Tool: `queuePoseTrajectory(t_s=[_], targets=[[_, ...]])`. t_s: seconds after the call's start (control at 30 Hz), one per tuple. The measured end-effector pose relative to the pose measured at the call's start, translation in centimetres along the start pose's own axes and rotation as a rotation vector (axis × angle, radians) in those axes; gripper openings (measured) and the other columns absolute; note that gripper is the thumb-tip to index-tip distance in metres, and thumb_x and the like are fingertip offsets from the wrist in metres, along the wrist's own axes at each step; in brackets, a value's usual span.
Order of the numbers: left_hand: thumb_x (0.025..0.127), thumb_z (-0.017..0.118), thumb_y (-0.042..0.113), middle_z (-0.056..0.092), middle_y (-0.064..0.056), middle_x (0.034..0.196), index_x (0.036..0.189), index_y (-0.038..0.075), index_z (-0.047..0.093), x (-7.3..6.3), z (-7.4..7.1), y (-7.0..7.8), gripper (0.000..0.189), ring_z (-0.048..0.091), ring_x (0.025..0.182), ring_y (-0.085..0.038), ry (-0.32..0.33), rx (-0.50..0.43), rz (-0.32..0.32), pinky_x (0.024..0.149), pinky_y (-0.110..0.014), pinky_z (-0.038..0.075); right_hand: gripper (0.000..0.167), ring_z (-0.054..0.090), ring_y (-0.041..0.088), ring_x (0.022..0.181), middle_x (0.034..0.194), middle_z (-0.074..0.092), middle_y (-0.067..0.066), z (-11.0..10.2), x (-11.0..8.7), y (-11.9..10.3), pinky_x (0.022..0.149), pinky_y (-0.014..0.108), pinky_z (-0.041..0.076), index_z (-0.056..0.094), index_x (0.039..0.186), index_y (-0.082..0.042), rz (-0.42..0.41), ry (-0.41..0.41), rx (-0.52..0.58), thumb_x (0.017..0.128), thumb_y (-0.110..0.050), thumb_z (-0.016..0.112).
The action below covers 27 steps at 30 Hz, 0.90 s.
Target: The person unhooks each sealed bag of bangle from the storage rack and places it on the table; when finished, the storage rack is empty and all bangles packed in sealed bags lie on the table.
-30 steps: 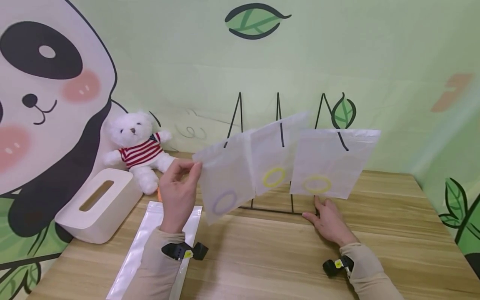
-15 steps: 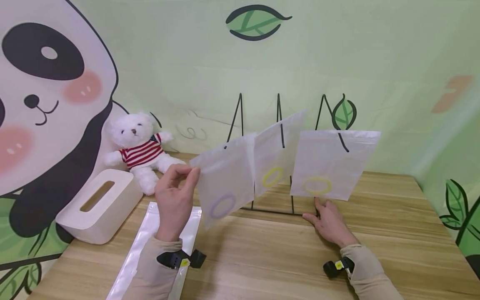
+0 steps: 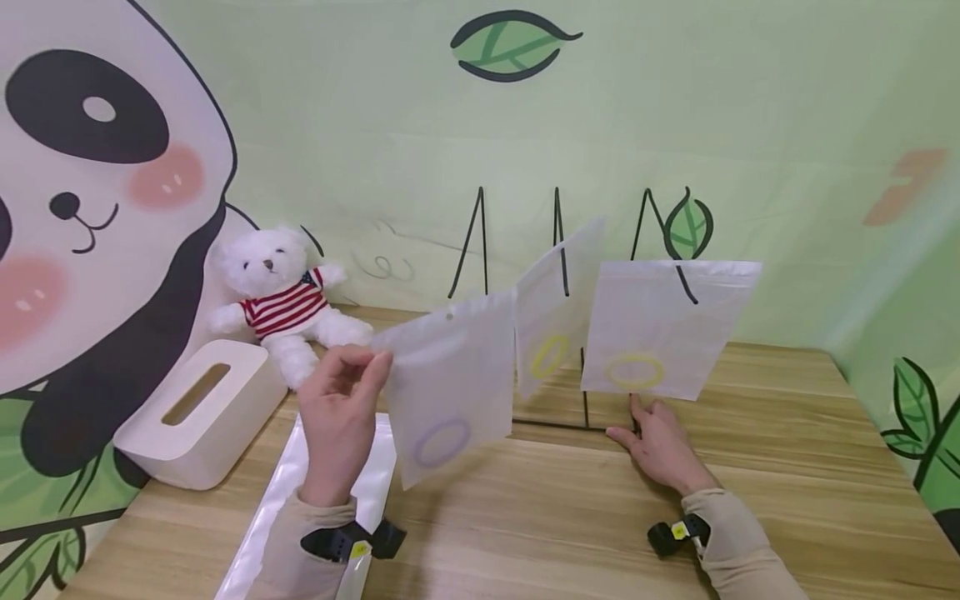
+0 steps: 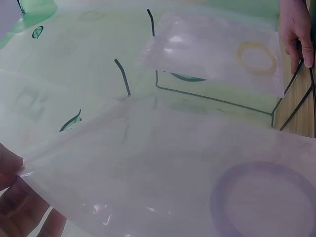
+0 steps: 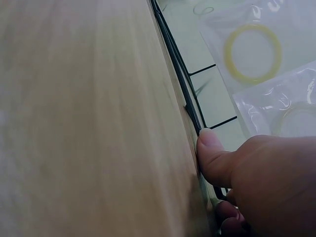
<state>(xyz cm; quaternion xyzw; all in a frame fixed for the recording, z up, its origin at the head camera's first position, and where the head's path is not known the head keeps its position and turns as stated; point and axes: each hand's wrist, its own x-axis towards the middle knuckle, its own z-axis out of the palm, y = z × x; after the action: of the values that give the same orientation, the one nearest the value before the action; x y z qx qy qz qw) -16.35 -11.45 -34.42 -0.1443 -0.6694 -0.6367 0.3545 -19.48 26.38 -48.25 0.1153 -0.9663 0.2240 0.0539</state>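
Note:
A translucent zip bag [image 3: 457,367] with a purple ring inside is pinched at its upper left corner by my left hand [image 3: 339,417]. In the head view its punched hole sits just below the tip of the rack's left hook. Two more such bags, a middle one [image 3: 555,304] and a right one [image 3: 667,321], hang on the other hooks, each with a yellow ring in it. The black wire display rack [image 3: 558,426] stands on the table. My right hand [image 3: 660,442] grips its front right base corner, with the thumb [image 5: 212,148] on the wire.
On the wooden table [image 3: 795,467], a long shiny white pouch [image 3: 378,475] lies partly under my left forearm. A white tissue box [image 3: 225,433] and a white teddy bear [image 3: 285,300] in a striped shirt are at the left. A printed cloth wall stands behind.
My left hand has drawn the purple-ring bag down and toward me, off the left hook. The middle bag has swung more edge-on. My right hand has stayed at the rack's base.

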Motion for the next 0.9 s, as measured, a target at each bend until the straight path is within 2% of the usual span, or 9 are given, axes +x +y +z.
queuePoseTrajectory(t_s=[0.1, 0.2, 0.43, 0.63, 0.9], targets=[[0.086, 0.067, -0.007, 0.063, 0.004, 0.079, 0.087, -0.011, 0.063, -0.4, -0.1, 0.2, 0.005, 0.054, 0.068, -0.008, -0.003, -0.012, -0.024, 0.061, -0.02, 0.042, 0.073, 0.037, 0.022, 0.07, 0.086, 0.049, 0.017, 0.0, -0.1, 0.0, 0.062, 0.032, 0.034, 0.034, 0.138, 0.021, -0.002, 0.003, 0.001, 0.096, -0.032, 0.062], [0.086, 0.067, -0.007, 0.062, 0.003, 0.078, 0.087, -0.01, 0.063, -0.7, -0.3, 0.5, 0.005, 0.053, 0.066, -0.008, -0.013, -0.022, -0.055, 0.058, -0.02, 0.042, 0.073, 0.038, 0.022, 0.07, 0.087, 0.049, 0.018, 0.1, -0.1, 0.0, 0.062, 0.033, 0.034, 0.034, 0.138, 0.021, -0.001, 0.003, 0.003, 0.096, -0.032, 0.062], [0.089, 0.067, -0.002, 0.065, 0.0, 0.082, 0.086, -0.008, 0.063, -1.4, -0.5, 0.9, 0.008, 0.062, 0.08, -0.011, -0.06, 0.025, -0.195, 0.068, -0.021, 0.051, 0.073, 0.037, 0.021, 0.07, 0.085, 0.048, 0.016, 0.0, 0.0, 0.0, 0.063, 0.033, 0.034, 0.034, 0.138, 0.021, -0.003, 0.01, -0.005, 0.095, -0.031, 0.062], [0.09, 0.067, 0.001, 0.065, -0.001, 0.083, 0.088, -0.007, 0.064, -1.5, -0.6, -0.6, 0.009, 0.061, 0.077, -0.011, -0.095, 0.051, -0.255, 0.067, -0.022, 0.051, 0.072, 0.036, 0.021, 0.069, 0.082, 0.047, 0.015, 0.0, 0.0, 0.1, 0.063, 0.033, 0.035, 0.034, 0.137, 0.022, -0.017, 0.017, -0.018, 0.096, -0.031, 0.062], [0.09, 0.07, 0.009, 0.067, -0.008, 0.082, 0.09, -0.002, 0.067, -0.8, -1.1, -3.1, 0.011, 0.06, 0.073, -0.012, -0.148, 0.113, -0.253, 0.067, -0.021, 0.049, 0.072, 0.041, 0.022, 0.071, 0.085, 0.05, 0.017, 0.1, 0.1, 0.2, 0.063, 0.034, 0.037, 0.036, 0.137, 0.021, -0.01, 0.019, -0.022, 0.095, -0.032, 0.063]])
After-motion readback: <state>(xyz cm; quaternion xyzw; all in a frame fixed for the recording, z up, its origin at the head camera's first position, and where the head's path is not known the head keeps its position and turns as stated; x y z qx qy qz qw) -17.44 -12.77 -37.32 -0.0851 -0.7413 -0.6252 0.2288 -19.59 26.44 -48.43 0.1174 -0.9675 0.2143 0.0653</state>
